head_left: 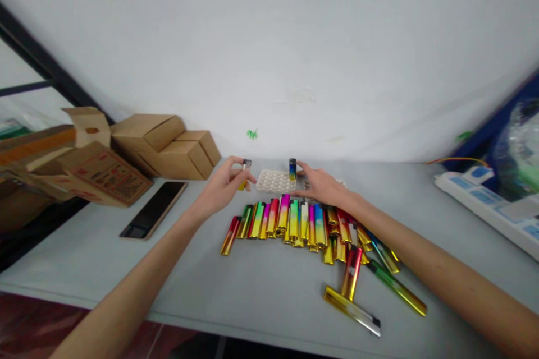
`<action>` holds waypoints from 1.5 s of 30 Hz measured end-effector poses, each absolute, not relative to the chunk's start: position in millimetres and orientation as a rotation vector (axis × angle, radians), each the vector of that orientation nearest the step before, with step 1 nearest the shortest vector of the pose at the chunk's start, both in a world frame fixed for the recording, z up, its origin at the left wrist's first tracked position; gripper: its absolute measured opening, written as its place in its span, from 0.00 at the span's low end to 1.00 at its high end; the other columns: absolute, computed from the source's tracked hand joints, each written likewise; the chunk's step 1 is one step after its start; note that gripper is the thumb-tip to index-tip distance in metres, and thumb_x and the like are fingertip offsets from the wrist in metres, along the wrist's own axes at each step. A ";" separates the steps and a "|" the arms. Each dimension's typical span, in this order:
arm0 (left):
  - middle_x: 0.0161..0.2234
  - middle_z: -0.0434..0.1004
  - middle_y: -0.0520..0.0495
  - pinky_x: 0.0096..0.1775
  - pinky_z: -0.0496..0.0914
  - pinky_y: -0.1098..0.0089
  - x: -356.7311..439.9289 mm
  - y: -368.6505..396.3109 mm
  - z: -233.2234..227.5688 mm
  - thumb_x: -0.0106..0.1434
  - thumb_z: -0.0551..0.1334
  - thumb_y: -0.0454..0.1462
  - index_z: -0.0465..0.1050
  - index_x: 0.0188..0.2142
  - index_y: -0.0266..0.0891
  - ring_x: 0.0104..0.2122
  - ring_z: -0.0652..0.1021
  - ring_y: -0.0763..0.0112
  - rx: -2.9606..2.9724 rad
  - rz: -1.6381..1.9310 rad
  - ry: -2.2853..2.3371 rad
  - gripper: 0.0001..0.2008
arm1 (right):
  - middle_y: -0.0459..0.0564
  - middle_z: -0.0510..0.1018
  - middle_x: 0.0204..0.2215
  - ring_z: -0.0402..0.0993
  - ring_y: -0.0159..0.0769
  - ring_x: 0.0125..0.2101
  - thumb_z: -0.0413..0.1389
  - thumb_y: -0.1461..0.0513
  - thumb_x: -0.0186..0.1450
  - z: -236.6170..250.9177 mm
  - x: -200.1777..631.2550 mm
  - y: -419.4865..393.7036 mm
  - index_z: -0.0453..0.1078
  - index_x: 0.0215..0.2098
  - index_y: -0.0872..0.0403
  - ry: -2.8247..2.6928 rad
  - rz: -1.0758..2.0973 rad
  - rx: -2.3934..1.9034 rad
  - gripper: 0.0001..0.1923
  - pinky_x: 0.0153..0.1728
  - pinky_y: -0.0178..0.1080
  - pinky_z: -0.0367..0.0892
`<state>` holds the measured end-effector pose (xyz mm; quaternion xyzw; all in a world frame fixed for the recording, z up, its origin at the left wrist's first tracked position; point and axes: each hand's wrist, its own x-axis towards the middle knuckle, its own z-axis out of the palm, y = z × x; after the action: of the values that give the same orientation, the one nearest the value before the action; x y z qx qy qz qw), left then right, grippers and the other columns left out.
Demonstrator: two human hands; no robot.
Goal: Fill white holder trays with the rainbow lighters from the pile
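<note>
While pinched, lighter (245,173) seemingly inside left grip (225,186)

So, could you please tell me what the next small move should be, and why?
Probably lower the left hand to stand its lighter in a free slot of the white tray; the right hand already has a blue lighter upright there.

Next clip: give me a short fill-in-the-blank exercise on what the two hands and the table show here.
1. The left hand holds one ____ above the table.
2. The right hand stands a blue lighter upright in the white ____.
3. A black phone lies in front of the cardboard ____.

Missing words: lighter; tray; boxes
</note>
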<state>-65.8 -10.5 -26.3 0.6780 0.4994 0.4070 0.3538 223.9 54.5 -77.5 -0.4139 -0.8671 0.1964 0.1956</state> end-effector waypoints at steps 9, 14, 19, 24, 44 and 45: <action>0.21 0.51 0.59 0.21 0.50 0.74 -2.1 -6.1 -31.6 0.66 0.60 0.57 0.66 0.33 0.41 0.18 0.54 0.79 1.360 1.185 1.028 0.22 | 0.66 0.78 0.56 0.78 0.58 0.51 0.63 0.47 0.62 -73.2 222.6 51.0 0.51 0.72 0.59 -2.429 0.538 -1.169 0.49 0.49 0.53 0.71; 0.19 0.50 0.57 0.22 0.47 0.71 -8.1 -14.9 -40.5 0.66 0.59 0.58 0.57 0.22 0.40 0.19 0.53 0.78 1.485 1.248 1.170 0.29 | 0.67 0.76 0.58 0.77 0.59 0.51 0.63 0.47 0.62 -77.5 224.2 54.1 0.51 0.72 0.60 -2.426 0.558 -1.160 0.49 0.49 0.54 0.71; 0.15 0.48 0.56 0.22 0.46 0.69 -8.1 -14.7 -41.0 0.68 0.52 0.57 0.56 0.18 0.41 0.16 0.52 0.77 1.374 1.177 1.131 0.29 | 0.67 0.77 0.57 0.78 0.60 0.50 0.63 0.48 0.62 -77.9 224.3 53.6 0.51 0.73 0.59 -2.413 0.565 -1.159 0.48 0.47 0.54 0.71; 0.15 0.48 0.56 0.20 0.45 0.71 -4.1 -14.6 -40.4 0.64 0.54 0.52 0.56 0.17 0.41 0.15 0.51 0.78 1.280 1.186 1.131 0.25 | 0.66 0.77 0.57 0.78 0.60 0.50 0.63 0.47 0.62 -75.2 224.0 51.7 0.51 0.72 0.57 -2.428 0.548 -1.173 0.49 0.48 0.56 0.72; 0.33 0.72 0.49 0.35 0.69 0.70 -6.9 -10.2 -44.4 0.70 0.60 0.50 0.76 0.47 0.37 0.30 0.72 0.73 1.413 1.178 0.929 0.19 | 0.66 0.78 0.56 0.77 0.58 0.51 0.62 0.47 0.64 -68.4 222.4 47.3 0.50 0.73 0.57 -2.427 0.529 -1.160 0.48 0.51 0.54 0.71; 0.33 0.75 0.49 0.37 0.71 0.69 -6.5 -9.2 -43.6 0.69 0.61 0.49 0.76 0.48 0.37 0.32 0.74 0.72 1.451 1.167 0.947 0.18 | 0.66 0.78 0.56 0.77 0.59 0.51 0.62 0.47 0.63 -68.5 222.1 47.6 0.50 0.73 0.57 -2.426 0.536 -1.162 0.48 0.50 0.55 0.71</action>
<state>-6.5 -9.2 -43.6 0.6007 0.3921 0.4830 0.5022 222.1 47.6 -68.5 -0.4153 -0.8669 0.1917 0.1982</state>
